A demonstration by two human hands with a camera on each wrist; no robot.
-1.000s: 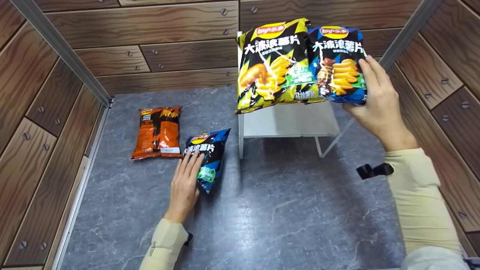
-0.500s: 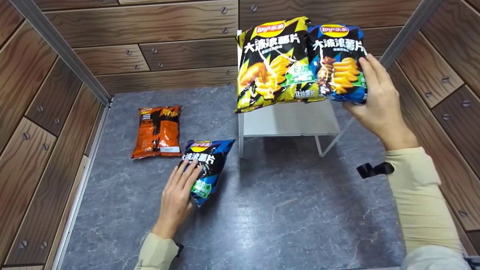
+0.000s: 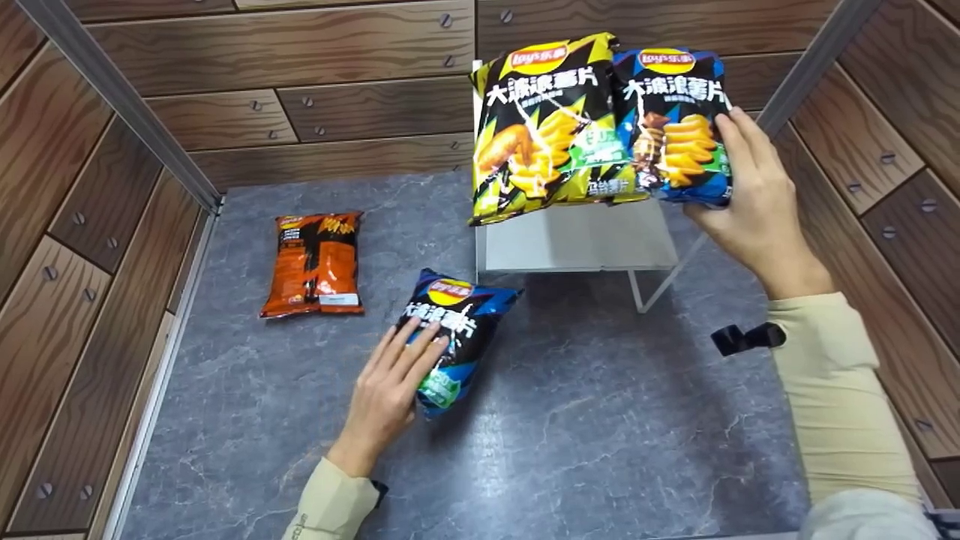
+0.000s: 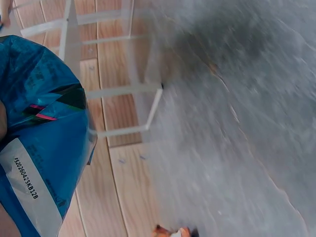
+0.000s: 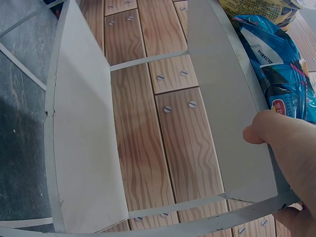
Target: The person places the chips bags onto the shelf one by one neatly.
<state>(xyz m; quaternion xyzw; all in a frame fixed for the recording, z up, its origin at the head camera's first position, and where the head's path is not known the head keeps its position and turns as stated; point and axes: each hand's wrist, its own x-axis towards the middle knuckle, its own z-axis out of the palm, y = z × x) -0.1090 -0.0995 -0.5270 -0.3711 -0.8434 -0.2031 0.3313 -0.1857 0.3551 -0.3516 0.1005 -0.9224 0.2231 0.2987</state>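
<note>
Wood-patterned panels (image 3: 285, 45) enclose a grey floor (image 3: 585, 450); an orange bag (image 3: 311, 262) lies at left of the head view, and a white rack (image 3: 577, 247) stands upper right, just beyond the held bag. Side by side on the rack's top are a yellow bag (image 3: 551, 127) and a second blue bag (image 3: 667, 127), which hide most of the top board. The left wrist view is blurred and cuts off the held bag. The left thumb is hidden in the head view. Near centre, the left hand (image 3: 390, 390) grips the first blue bag (image 3: 469, 337), fingers spread over its front. The right hand (image 3: 757, 206) curls round the rack's right edge, beside the second blue bag.
</note>
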